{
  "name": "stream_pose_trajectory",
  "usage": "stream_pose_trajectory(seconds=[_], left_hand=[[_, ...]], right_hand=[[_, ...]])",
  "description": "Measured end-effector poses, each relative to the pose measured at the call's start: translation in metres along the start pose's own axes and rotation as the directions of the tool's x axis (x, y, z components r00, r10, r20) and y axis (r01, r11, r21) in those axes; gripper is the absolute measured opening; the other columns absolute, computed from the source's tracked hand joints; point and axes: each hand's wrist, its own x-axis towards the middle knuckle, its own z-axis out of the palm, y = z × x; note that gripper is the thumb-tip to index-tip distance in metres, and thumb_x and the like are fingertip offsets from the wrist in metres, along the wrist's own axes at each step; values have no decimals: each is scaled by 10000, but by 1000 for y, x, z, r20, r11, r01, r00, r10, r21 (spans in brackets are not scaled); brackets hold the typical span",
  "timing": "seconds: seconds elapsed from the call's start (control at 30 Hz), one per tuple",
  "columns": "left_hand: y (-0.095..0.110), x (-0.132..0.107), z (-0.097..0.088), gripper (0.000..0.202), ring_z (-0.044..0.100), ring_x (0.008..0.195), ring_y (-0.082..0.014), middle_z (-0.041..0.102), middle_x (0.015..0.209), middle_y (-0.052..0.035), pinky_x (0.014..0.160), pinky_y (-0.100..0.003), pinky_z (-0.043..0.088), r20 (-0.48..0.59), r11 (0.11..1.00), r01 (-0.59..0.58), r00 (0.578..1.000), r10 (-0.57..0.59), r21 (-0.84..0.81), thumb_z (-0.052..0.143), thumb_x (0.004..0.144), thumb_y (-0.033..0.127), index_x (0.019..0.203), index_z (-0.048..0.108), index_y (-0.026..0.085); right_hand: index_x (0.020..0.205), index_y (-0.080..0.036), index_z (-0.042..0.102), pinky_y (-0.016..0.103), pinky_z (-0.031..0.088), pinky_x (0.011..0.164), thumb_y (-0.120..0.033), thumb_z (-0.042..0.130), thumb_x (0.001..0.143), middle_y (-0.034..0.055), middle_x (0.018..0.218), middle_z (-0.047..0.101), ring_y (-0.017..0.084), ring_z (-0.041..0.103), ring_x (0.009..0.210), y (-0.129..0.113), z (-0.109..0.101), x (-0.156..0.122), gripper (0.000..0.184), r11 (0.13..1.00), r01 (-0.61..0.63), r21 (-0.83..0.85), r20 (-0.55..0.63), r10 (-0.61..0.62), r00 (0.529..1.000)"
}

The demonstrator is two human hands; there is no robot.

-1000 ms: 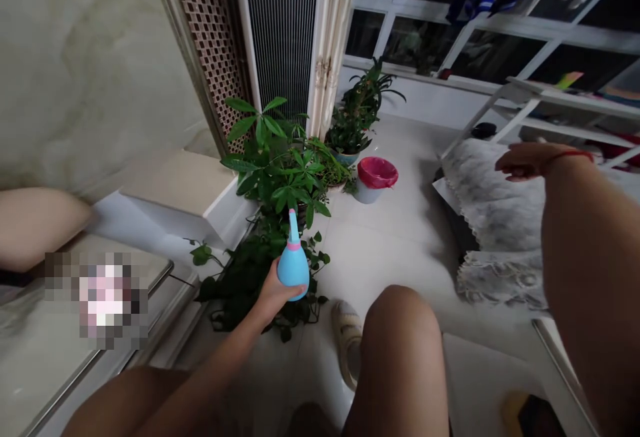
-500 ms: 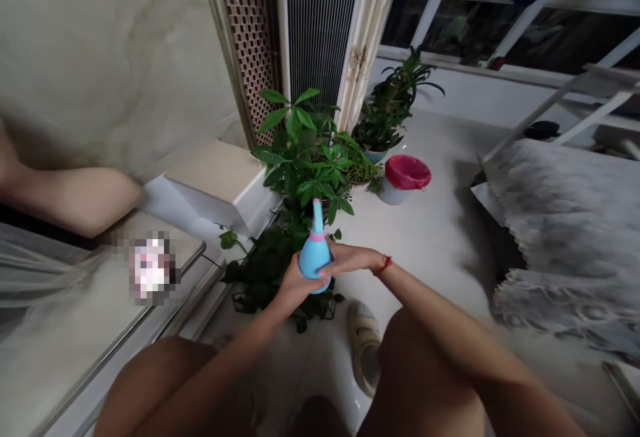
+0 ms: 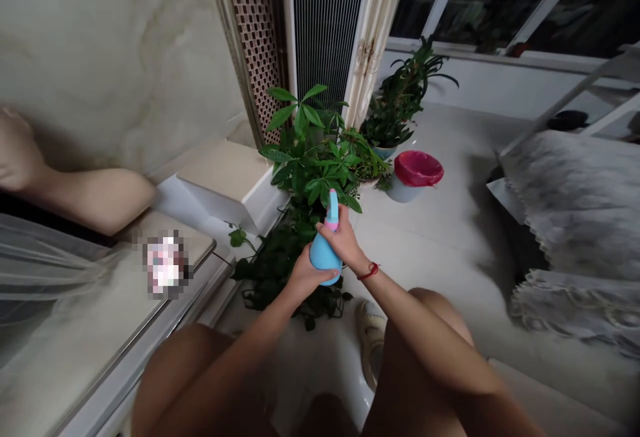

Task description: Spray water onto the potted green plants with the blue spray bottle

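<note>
A light-blue squeeze bottle (image 3: 324, 254) with a pink collar and a narrow, pink-tipped nozzle is held upright in front of my knees. My left hand (image 3: 306, 275) wraps round the lower part of its rounded body, thumb across the front. Higher up, my right hand (image 3: 346, 237), with a red string on the wrist, grips the neck at the pink collar; some of its fingers are hidden behind the bottle. Just beyond the nozzle stands a leafy green potted plant (image 3: 305, 157). Dark trailing leaves (image 3: 280, 250) spread below and left of the bottle.
A pail with a pink liner (image 3: 419, 169) and another potted plant (image 3: 400, 110) stand farther back. To the left runs a pale ledge (image 3: 100, 330), where another person's arm (image 3: 100, 190) shows. Grey lace-edged fabric (image 3: 565, 224) hangs at right.
My right hand has moved from the bottle's lower body up to its collar and closed there. My left hand keeps its hold. The view has shifted slightly.
</note>
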Motion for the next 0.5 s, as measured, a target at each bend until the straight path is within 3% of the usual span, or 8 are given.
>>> stream_pose_trajectory(seconds=[0.2,0.5], left_hand=[[5,10,6,860,784,1317,-389,821,1384,-143,1129,-500,666,-35,996,68,997,-70,-57,1022,660,115,1456,701,165],[6,20,5,954,773,1311,-384,784,1454,-159,1158,-486,635,-92,999,9,996,-12,-36,1027,646,140,1525,654,159]], right_hand=[[874,-273,625,415,566,844,-546,742,869,0,802,672,244,622,812,3,3,26,297,996,0,-91,-72,-7,997],[921,-270,632,418,543,860,-544,693,889,38,864,702,259,636,853,5,8,30,283,998,38,-40,-169,-44,985]])
